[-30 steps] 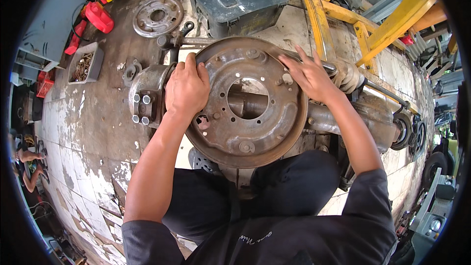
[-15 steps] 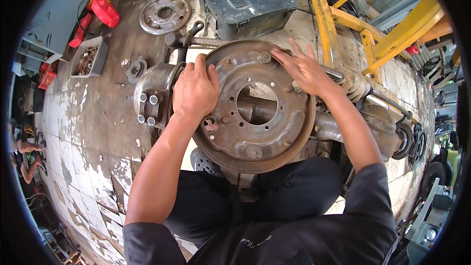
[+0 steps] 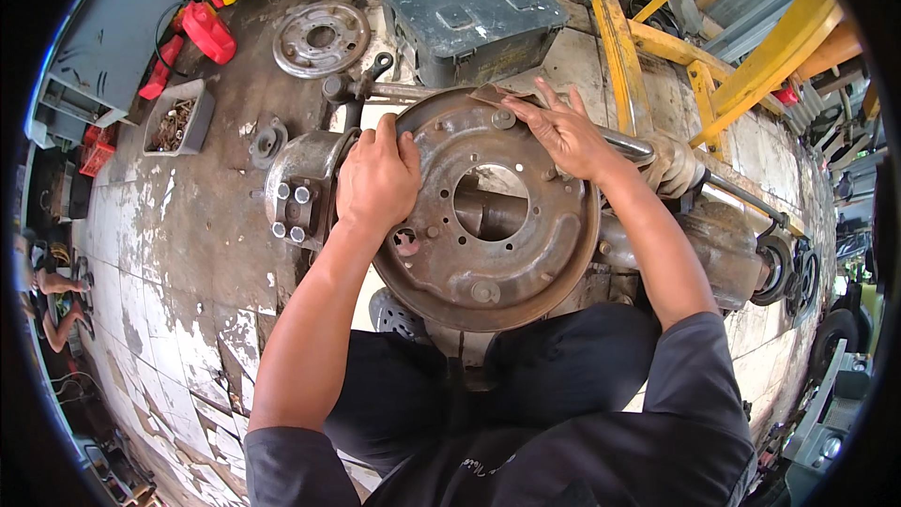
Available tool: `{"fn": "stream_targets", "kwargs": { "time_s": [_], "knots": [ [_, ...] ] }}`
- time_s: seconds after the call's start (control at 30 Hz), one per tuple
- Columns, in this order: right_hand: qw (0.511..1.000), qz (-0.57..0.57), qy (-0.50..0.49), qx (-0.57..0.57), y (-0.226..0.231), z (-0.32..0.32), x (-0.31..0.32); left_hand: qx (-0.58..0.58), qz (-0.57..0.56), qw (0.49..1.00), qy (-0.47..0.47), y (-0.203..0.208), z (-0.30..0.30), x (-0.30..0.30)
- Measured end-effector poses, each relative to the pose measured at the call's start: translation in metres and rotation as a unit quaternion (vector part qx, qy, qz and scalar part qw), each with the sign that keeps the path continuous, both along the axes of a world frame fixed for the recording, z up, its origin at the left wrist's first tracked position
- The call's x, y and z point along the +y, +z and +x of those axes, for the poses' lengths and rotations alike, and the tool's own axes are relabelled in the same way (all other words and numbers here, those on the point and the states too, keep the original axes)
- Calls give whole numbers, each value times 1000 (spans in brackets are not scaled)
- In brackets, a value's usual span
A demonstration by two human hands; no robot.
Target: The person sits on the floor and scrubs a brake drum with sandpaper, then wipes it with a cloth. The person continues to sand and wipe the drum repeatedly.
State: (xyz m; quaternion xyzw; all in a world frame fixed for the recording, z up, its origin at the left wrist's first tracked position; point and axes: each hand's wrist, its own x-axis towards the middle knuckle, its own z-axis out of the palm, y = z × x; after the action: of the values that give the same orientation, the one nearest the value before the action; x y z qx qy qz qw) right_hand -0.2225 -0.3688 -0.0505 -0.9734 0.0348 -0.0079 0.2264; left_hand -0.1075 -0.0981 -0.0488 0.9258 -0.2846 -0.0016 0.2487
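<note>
A round, rusty brake backing plate with a large central hole stands upright in front of me, leaning slightly over my knees. My left hand grips its upper left rim, fingers curled over the edge. At the upper right rim, my right hand lies with fingers stretched out and spread. Beneath its fingertips a thin brown sheet, looking like sandpaper, rests along the plate's top edge. Behind the plate, a heavy axle housing runs across, with a bolted metal end on the left.
A second round plate lies on the floor beyond. Near it sit a dark green metal box, a grey bin of small parts and a flanged ring. A yellow steel frame stands far right. Another person's legs show at far left.
My right hand has shifted slightly left and down along the rim, and more of the brown sheet shows. My left hand keeps its grip. The view has shifted a little.
</note>
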Motion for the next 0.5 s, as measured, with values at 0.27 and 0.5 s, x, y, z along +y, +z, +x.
{"fn": "stream_targets", "kwargs": {
  "time_s": [0.27,0.5],
  "knots": [
    [997,-33,-20,74,11,-42,-15,6,18,1000,15,-4,-2,4],
    [996,-62,-7,62,12,-35,-6,-9,6,1000,6,-7,0,10]
  ]
}}
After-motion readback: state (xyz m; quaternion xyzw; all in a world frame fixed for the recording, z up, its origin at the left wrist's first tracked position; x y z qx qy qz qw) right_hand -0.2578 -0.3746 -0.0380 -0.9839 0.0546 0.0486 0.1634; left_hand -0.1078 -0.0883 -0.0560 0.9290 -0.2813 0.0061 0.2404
